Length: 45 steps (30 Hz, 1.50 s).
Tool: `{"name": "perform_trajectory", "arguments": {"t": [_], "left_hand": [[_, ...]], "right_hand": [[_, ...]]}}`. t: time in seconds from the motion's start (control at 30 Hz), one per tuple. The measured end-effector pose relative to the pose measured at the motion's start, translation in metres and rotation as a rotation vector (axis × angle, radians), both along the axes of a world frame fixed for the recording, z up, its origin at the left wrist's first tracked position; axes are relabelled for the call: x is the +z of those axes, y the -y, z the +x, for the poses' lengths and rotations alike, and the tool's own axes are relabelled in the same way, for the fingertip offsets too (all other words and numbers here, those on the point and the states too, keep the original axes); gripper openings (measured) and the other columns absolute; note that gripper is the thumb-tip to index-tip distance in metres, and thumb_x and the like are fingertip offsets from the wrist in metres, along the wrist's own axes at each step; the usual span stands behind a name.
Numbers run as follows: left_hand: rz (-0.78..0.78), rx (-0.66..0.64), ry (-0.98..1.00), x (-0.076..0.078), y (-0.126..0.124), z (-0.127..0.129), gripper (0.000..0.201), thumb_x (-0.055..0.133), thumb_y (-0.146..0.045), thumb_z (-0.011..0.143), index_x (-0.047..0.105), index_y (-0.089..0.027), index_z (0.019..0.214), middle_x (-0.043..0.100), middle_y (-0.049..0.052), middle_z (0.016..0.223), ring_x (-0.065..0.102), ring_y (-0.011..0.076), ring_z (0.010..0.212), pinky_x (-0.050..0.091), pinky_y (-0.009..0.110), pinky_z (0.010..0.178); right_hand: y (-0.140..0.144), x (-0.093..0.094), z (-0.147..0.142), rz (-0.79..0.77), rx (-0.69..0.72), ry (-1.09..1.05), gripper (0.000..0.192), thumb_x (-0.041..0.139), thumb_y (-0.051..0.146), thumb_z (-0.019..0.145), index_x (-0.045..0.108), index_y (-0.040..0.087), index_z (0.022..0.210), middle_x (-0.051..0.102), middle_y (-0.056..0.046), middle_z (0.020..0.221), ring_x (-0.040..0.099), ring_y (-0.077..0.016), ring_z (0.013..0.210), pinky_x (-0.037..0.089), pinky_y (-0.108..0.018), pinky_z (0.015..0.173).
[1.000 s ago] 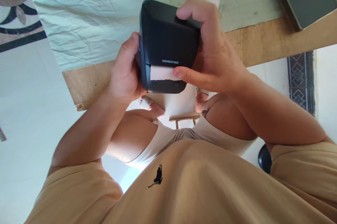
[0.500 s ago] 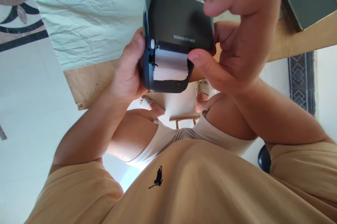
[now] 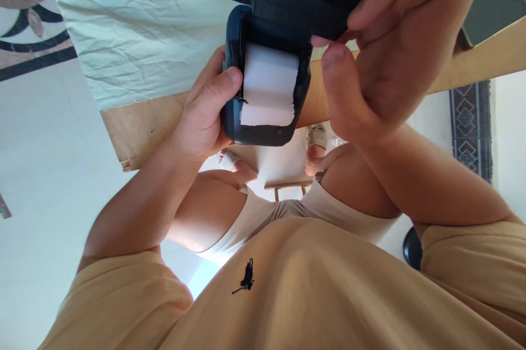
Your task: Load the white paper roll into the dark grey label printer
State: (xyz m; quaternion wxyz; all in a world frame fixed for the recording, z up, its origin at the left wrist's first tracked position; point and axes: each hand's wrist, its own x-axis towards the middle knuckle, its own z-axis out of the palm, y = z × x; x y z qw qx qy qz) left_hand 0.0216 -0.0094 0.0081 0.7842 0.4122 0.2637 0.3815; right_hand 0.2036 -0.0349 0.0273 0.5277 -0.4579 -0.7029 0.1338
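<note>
At the left, a pale green cloth lies on the wooden worktop, leaving its near edge bare, and the left hand is clamped on the left side of a dark printer. The printer is held in the middle, above the worktop's near edge, a white paper roll inside and its black lid raised at the far side. Farther right, the right hand pinches the lid's right edge, well apart from the left hand.
</note>
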Motion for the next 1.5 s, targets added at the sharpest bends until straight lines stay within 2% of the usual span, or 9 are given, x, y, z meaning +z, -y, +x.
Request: {"name": "perform_trajectory", "arguments": {"t": [0.1,0.23,0.33,0.57,0.8,0.97,1.17,1.3,1.5], "left_hand": [[0.016,-0.002,-0.012,0.000,0.001,0.000,0.017,0.044,-0.028,0.077,0.047,-0.022,0.092,0.053,0.003,0.090,0.055,0.0120,0.079,0.038,0.021,0.056],[0.030,-0.011,-0.021,0.001,0.002,0.000,0.020,0.044,-0.030,0.076,0.047,-0.020,0.094,0.055,0.003,0.092,0.056,0.0147,0.086,0.044,0.024,0.063],[0.033,-0.012,-0.023,0.001,0.002,0.000,0.021,0.043,-0.028,0.078,0.049,-0.021,0.096,0.054,0.002,0.085,0.057,0.0126,0.079,0.045,0.026,0.067],[0.018,-0.021,-0.054,-0.002,0.001,-0.003,0.027,0.047,-0.030,0.077,0.050,-0.023,0.102,0.049,-0.001,0.069,0.052,0.0099,0.064,0.042,0.024,0.059],[0.105,-0.038,-0.148,-0.001,0.003,-0.002,0.032,0.047,-0.035,0.077,0.047,-0.017,0.104,0.043,0.001,0.078,0.043,0.0054,0.062,0.036,0.019,0.053],[0.144,-0.058,-0.169,0.001,0.002,-0.003,0.035,0.047,-0.035,0.078,0.045,-0.015,0.107,0.040,0.000,0.078,0.042,0.0040,0.063,0.035,0.017,0.055],[0.131,-0.074,-0.194,0.004,0.002,-0.004,0.041,0.051,-0.036,0.076,0.044,-0.016,0.111,0.041,0.000,0.080,0.043,0.0041,0.066,0.036,0.017,0.056],[0.163,-0.058,-0.222,0.003,0.003,-0.003,0.035,0.049,-0.038,0.076,0.048,-0.015,0.103,0.042,0.000,0.076,0.044,0.0040,0.062,0.036,0.017,0.054],[0.187,-0.040,-0.252,0.000,0.002,-0.002,0.042,0.054,-0.042,0.071,0.048,-0.013,0.102,0.048,0.002,0.082,0.053,0.0111,0.080,0.042,0.021,0.063]], "right_hand": [[-0.001,-0.001,-0.002,0.237,-0.072,0.071,0.010,0.046,0.016,0.066,0.049,0.011,0.074,0.044,0.000,0.075,0.039,-0.0039,0.084,0.035,-0.015,0.062],[0.000,0.000,-0.004,0.183,-0.088,0.091,0.009,0.046,0.015,0.066,0.050,0.008,0.070,0.047,-0.003,0.073,0.044,-0.0071,0.083,0.040,-0.019,0.065],[0.002,0.002,-0.004,0.194,-0.052,0.170,0.006,0.047,0.014,0.067,0.049,0.009,0.070,0.049,-0.003,0.072,0.046,-0.0055,0.077,0.038,-0.020,0.067],[0.013,0.008,-0.009,-0.109,-0.150,0.534,0.014,0.040,0.023,0.076,0.052,0.019,0.080,0.052,0.002,0.073,0.046,-0.0024,0.069,0.034,-0.017,0.061],[0.017,0.015,-0.013,-0.344,-0.142,0.626,0.019,0.038,0.031,0.077,0.049,0.025,0.091,0.055,0.005,0.089,0.048,-0.0030,0.070,0.035,-0.017,0.065],[0.017,0.020,-0.015,-0.473,-0.134,0.730,0.021,0.036,0.037,0.077,0.048,0.027,0.091,0.056,0.006,0.085,0.049,-0.0055,0.069,0.032,-0.019,0.064],[0.017,0.025,-0.014,-0.510,-0.107,0.800,0.025,0.038,0.040,0.076,0.046,0.028,0.096,0.055,0.005,0.075,0.045,-0.0035,0.061,0.026,-0.017,0.057],[0.016,0.024,-0.013,-0.492,-0.107,0.783,0.028,0.040,0.042,0.075,0.047,0.027,0.098,0.054,0.004,0.071,0.044,-0.0036,0.059,0.024,-0.018,0.056],[0.014,0.021,-0.010,-0.501,-0.017,0.621,0.030,0.051,0.034,0.067,0.047,0.026,0.096,0.056,0.008,0.088,0.047,-0.0018,0.065,0.032,-0.017,0.061]]}}
